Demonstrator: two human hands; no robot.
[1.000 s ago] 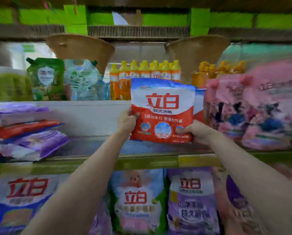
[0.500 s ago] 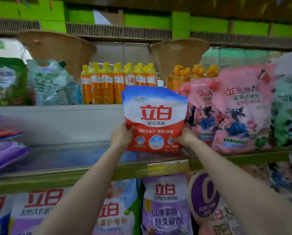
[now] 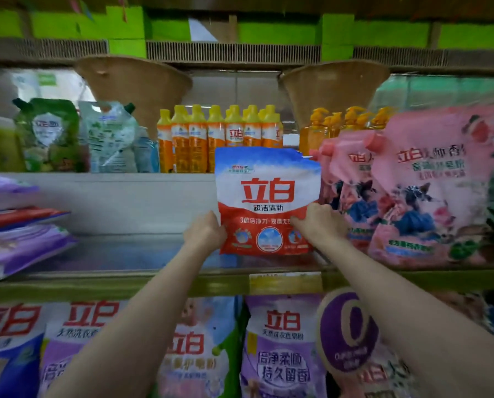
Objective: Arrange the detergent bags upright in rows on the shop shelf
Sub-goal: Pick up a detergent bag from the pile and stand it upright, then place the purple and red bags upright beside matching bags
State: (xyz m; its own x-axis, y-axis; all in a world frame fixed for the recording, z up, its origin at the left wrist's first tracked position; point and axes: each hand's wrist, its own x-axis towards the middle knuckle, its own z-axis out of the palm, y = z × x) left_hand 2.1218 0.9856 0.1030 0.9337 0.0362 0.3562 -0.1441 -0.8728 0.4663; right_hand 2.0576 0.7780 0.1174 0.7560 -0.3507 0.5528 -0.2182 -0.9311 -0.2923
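A red, white and blue detergent bag (image 3: 265,193) stands upright on the middle shelf (image 3: 119,254), its base touching the shelf surface. My left hand (image 3: 204,232) grips its lower left edge and my right hand (image 3: 317,222) grips its lower right side. Pink detergent bags (image 3: 423,191) stand upright right beside it. Flat-lying purple and red bags (image 3: 19,231) are stacked at the shelf's left end.
Orange bottles with yellow caps (image 3: 217,139) line a raised ledge behind the bag. Green and pale refill pouches (image 3: 76,136) stand at the back left. Purple and blue bags (image 3: 280,349) fill the shelf below. Bare shelf surface lies between the held bag and the left stack.
The bag has come down from the air until its base rests on the shelf beside the pink bags. My right hand has shifted onto the bag's front right side.
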